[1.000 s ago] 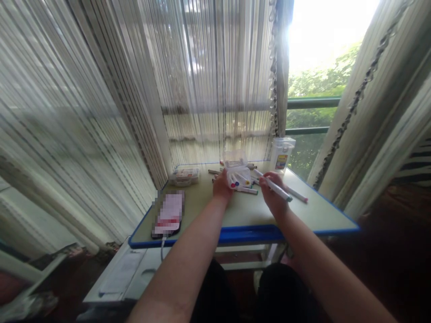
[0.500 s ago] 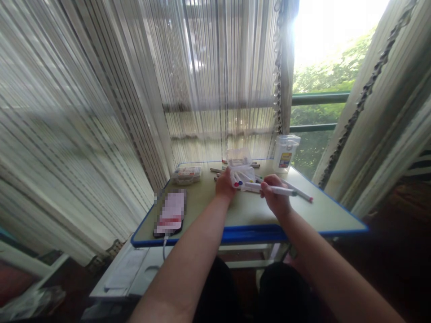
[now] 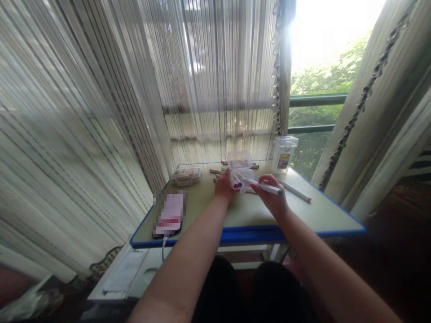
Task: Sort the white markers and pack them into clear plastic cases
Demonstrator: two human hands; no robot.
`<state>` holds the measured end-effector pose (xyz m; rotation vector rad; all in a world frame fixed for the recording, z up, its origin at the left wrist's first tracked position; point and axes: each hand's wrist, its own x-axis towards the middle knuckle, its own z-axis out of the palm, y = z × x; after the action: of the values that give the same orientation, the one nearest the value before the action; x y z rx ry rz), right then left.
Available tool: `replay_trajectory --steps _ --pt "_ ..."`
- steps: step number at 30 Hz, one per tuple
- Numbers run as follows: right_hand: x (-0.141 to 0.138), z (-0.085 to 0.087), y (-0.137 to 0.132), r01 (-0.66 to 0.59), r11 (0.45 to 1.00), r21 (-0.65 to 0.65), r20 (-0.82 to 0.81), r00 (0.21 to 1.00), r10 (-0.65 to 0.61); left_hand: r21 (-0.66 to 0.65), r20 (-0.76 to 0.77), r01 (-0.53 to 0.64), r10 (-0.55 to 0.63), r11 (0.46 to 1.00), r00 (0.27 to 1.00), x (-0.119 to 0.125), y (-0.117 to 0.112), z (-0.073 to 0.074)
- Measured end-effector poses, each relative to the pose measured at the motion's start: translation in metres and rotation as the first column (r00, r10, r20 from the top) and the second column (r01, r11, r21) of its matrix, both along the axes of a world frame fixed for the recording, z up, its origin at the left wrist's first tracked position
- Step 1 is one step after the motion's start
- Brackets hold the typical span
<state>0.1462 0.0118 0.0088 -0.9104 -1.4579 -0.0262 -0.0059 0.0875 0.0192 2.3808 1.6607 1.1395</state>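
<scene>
Two dark-clad knees (image 3: 217, 287) sit below the blue-edged table (image 3: 323, 216). At its near left corner lies a phone (image 3: 170, 213), a cable (image 3: 163, 249) running from its lower end.

The right hand (image 3: 271, 193) pinches a white marker (image 3: 273, 189), its green end toward the person, its other end at the box (image 3: 249, 173) — whether inside, I cannot tell. The left hand (image 3: 225, 186) grips the box's left side, some fingers hidden. The box is held over the table, lid tipped back, a red-ended pen (image 3: 235, 185) and a blue-ended pen (image 3: 240, 184) in it.

Another marker (image 3: 298, 193) lies right of the right hand. Loose pens (image 3: 216, 171) lie around and behind the box; farther out stand a clear case (image 3: 186, 176), left, and a clear tub (image 3: 283, 154), right — then string curtains (image 3: 215, 80).
</scene>
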Motion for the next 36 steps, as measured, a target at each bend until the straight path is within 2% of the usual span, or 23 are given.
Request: replay_trajectory --steps 6,12,20,25,36 --pt "-0.0008 -0.0004 0.0003 0.019 0.999 0.030 0.080 0.997 -0.022 0.004 0.009 0.008 -0.008 1.000 1.000 -0.0002 0.0009 -0.0013" --pt "0.0021 0.0000 -0.0019 0.032 0.999 0.027 0.246 0.969 -0.038 0.008 0.012 0.013 -0.013 1.000 1.000 -0.0002 0.0011 -0.0013" --pt "-0.0017 -0.0048 0.0030 0.115 0.993 0.035 0.243 0.963 -0.120 -0.024 -0.006 0.005 -0.005 1.000 1.000 -0.0008 -0.0005 -0.0005" --pt "-0.0012 -0.0069 0.0060 0.068 0.998 0.014 0.303 0.951 -0.069 0.004 -0.022 0.003 -0.003 1.000 1.000 -0.0002 -0.0003 0.0001" --pt "-0.0001 -0.0006 -0.0030 -0.059 0.996 -0.059 0.314 0.946 0.075 0.028 -0.025 -0.019 0.020 0.999 0.999 0.0001 0.0004 -0.0004"
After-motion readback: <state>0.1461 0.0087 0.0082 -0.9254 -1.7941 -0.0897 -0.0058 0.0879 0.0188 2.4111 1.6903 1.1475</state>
